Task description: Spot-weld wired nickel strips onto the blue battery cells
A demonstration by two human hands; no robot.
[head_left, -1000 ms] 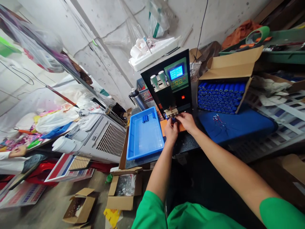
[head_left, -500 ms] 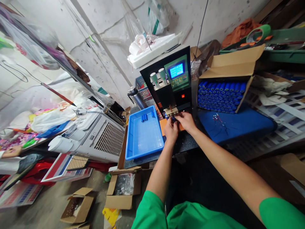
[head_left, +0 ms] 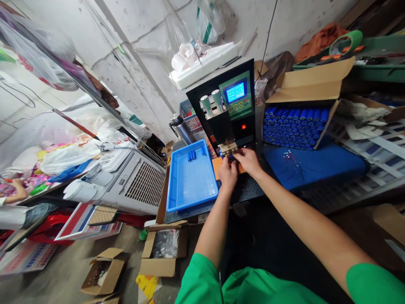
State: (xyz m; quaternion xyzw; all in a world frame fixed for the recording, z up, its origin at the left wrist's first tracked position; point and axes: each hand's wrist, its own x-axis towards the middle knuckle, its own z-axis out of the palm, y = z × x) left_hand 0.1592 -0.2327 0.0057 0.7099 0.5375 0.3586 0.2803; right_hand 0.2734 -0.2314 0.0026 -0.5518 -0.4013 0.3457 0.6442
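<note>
At the front of a black spot welder (head_left: 238,114) with a lit screen, both hands work close together under its electrode tips (head_left: 228,144). My left hand (head_left: 228,172) is closed on a blue battery cell, of which only a bit of blue shows between the fingers. My right hand (head_left: 247,160) is pinched beside it, just right of the electrodes; what its fingertips hold is too small and hidden to tell. An orange block (head_left: 217,166) lies below the hands. To the left, a blue tray (head_left: 193,185) holds several blue cells (head_left: 191,156).
An open cardboard box (head_left: 308,89) packed with blue cells stands to the right. Before it, thin wire leads (head_left: 290,158) lie on a blue surface (head_left: 329,164). A steel flask (head_left: 183,130) is behind the tray. At far left another person's hand (head_left: 17,191) shows.
Both hands stay almost in place at the welder, with only a slight shift of the view. The other person's hand at far left has risen.
</note>
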